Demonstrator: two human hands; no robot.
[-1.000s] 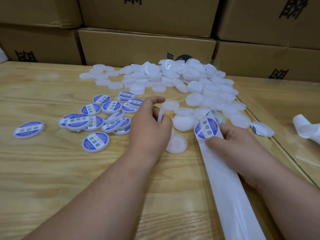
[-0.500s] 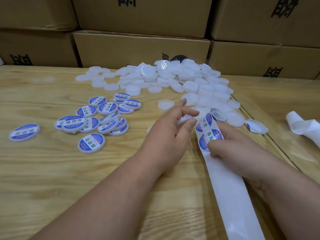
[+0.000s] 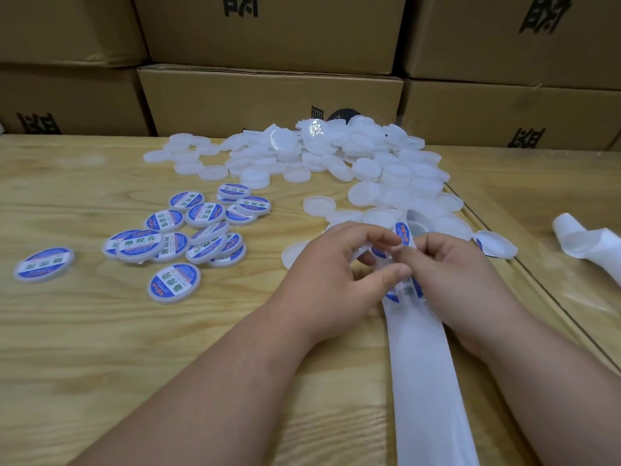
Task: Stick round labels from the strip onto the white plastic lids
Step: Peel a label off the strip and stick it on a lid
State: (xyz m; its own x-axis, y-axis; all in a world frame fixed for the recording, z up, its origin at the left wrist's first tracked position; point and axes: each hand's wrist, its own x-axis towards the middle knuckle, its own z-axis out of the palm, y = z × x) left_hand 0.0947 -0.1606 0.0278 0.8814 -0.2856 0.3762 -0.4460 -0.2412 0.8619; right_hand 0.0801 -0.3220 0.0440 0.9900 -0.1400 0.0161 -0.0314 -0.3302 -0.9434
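Observation:
A heap of plain white lids [image 3: 336, 156] lies at the back of the wooden table. Several lids with blue round labels [image 3: 174, 243] sit to the left. The white label strip [image 3: 423, 364] runs from the bottom edge up to my hands. My left hand [image 3: 336, 270] grips a white lid [image 3: 361, 252], mostly hidden by its fingers, and its thumb meets the strip. My right hand [image 3: 450, 274] pinches the strip where a blue label [image 3: 403, 233] curls up off the backing. Another label [image 3: 403, 292] shows between both hands.
Stacked cardboard boxes [image 3: 268, 99] wall off the back of the table. A loose curl of spent white backing [image 3: 591, 247] lies at the right, beyond a seam in the tabletop. One labelled lid [image 3: 43, 264] sits alone at far left.
My left hand picked up a white lid and carried it right to the strip. My right hand pulled the strip closer and bent it, so a label lifts at the fold.

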